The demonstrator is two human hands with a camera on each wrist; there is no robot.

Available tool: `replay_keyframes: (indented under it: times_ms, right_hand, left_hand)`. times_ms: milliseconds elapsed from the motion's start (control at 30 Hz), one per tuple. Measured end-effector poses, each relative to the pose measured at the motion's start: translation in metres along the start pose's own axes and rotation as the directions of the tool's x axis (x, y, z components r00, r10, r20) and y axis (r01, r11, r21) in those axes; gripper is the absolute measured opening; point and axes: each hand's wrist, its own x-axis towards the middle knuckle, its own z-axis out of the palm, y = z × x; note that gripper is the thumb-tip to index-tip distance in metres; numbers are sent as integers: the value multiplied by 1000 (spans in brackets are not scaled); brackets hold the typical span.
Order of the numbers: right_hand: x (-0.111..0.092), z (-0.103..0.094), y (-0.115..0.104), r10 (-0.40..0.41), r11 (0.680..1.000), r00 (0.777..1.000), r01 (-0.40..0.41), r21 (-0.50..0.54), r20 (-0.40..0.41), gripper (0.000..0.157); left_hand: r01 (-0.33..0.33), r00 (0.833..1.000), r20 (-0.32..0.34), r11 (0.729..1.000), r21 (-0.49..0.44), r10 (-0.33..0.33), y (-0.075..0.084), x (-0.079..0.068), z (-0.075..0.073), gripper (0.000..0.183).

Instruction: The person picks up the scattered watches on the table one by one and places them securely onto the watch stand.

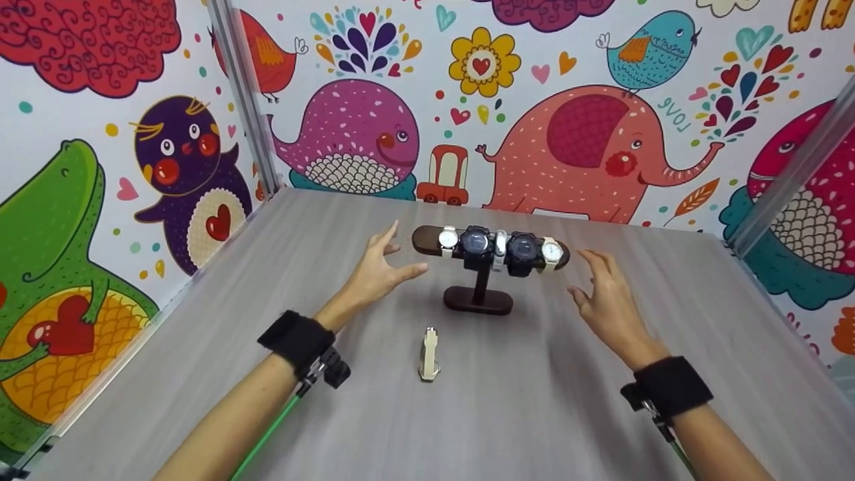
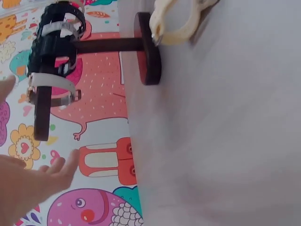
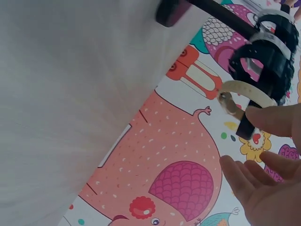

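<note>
A dark brown watch stand (image 1: pixel 479 300) stands upright on the table with several watches along its bar. White-strapped watches sit near both ends, two black watches (image 1: pixel 475 242) further in, and a silver one (image 1: pixel 499 250) in the middle. My left hand (image 1: pixel 379 270) is spread just off the bar's left end, touching nothing. Off the right end, my right hand (image 1: pixel 606 297) is also spread, its fingers apart from the cream-strapped watch (image 3: pixel 247 90). One loose cream watch (image 1: pixel 429 355) lies on its side on the table in front of the stand.
The grey wood-grain table (image 1: pixel 521 407) meets cartoon-printed walls (image 1: pixel 441 100) at the back and sides. Metal posts (image 1: pixel 247 100) rise at the corners. Each wrist wears a black band (image 1: pixel 297 342) with a camera and a cord.
</note>
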Motion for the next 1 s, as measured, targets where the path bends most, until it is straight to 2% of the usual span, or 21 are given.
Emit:
replay_keyframes:
  times_ms: [133, 200, 333, 500, 633, 800, 1000]
  right_hand:
    - [-18, 4, -2, -9, 1000, 1000, 9, -16, 1, 61]
    - [-26, 7, -5, -28, 999, 1000, 28, -20, 7, 60]
    - [-42, 17, -18, -79, 997, 997, 80, -20, 14, 60]
    - [-57, 30, -45, -176, 984, 983, 176, 14, 56, 61]
    - [-62, 40, -66, -267, 964, 961, 266, 23, 73, 59]
    - [-65, 46, -89, -354, 935, 932, 353, 25, 78, 56]
    - [-67, 53, -105, -453, 891, 887, 452, 29, 87, 57]
  left_hand:
    - [37, 999, 3, 999, 13, -37, 2, -20, 2, 89]
    - [31, 999, 16, 999, 28, -32, 3, -27, 6, 81]
    - [15, 995, 101, 996, 84, -23, 7, -39, 17, 69]
    - [-42, 965, 263, 983, 181, -7, 9, -57, 30, 66]
    - [-80, 944, 331, 972, 219, 3, 8, -69, 36, 63]
    - [-177, 928, 368, 939, 296, 59, 7, -79, 39, 61]
    - [-305, 905, 402, 867, 394, 135, 9, -85, 41, 61]
